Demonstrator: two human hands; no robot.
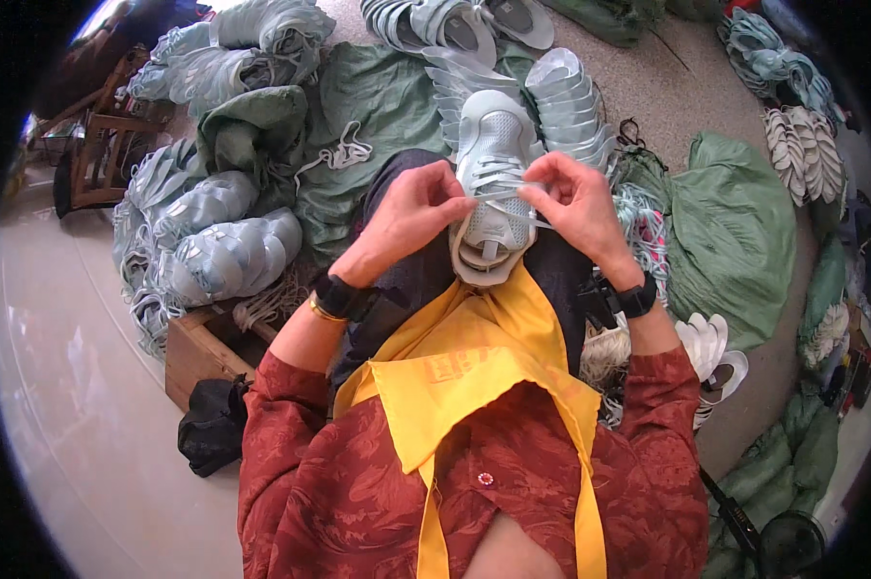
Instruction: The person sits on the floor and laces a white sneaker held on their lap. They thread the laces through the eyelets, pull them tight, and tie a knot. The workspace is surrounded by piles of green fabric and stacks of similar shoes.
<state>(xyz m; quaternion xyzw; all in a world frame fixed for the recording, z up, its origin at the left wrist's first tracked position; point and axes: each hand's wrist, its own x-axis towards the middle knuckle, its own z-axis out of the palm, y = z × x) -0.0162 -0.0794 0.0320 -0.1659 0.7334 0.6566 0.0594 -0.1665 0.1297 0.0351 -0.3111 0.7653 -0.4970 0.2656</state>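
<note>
A pale grey-green sneaker upper (pixel 494 130) rests on my lap, toe pointing away from me. White shoelace (pixel 498 174) crosses its eyelet rows in several places. My left hand (pixel 414 214) is at the upper's left edge, thumb and forefinger pinched on the lace near the opening. On the other side, my right hand (pixel 580 205) pinches the lace between thumb and forefinger, with a loose end trailing below. The lace runs between the two hands across the tongue (pixel 493 227). Fingertips partly cover the eyelets there.
Stacked pale shoe uppers (pixel 228 256) lie at the left, with more stacked uppers (pixel 571 101) beyond my lap. Green sacks (pixel 730 227) spread at the right. A wooden box (pixel 204 352) stands by my left forearm. White laces (pixel 337 154) lie on green cloth.
</note>
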